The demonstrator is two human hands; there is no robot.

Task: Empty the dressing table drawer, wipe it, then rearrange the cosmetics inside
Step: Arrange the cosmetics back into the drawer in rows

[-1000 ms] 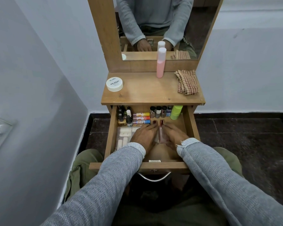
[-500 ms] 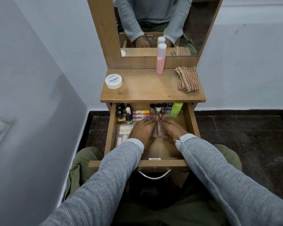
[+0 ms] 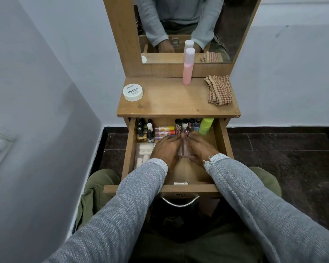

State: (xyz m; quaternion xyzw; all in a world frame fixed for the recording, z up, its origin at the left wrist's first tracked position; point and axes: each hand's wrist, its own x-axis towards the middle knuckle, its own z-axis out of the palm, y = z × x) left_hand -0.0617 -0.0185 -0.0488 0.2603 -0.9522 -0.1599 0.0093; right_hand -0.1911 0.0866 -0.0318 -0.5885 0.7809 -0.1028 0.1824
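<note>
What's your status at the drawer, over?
Left hand and right hand both on clear bottles, mid drawer. Cosmetics lined along the back. Cloth parked on top. Nothing in the way.

The worktop [image 3: 171,99] and drawer [image 3: 130,149] are matt, grained wood. The handle [image 3: 179,203] is shiny metal. At the worktop's right edge lies a coarse checked cloth [image 3: 219,91]; the tub [image 3: 132,92] and pink bottle [image 3: 188,69] look smooth plastic. The sleeves [image 3: 122,215] are rough grey knit.
</note>
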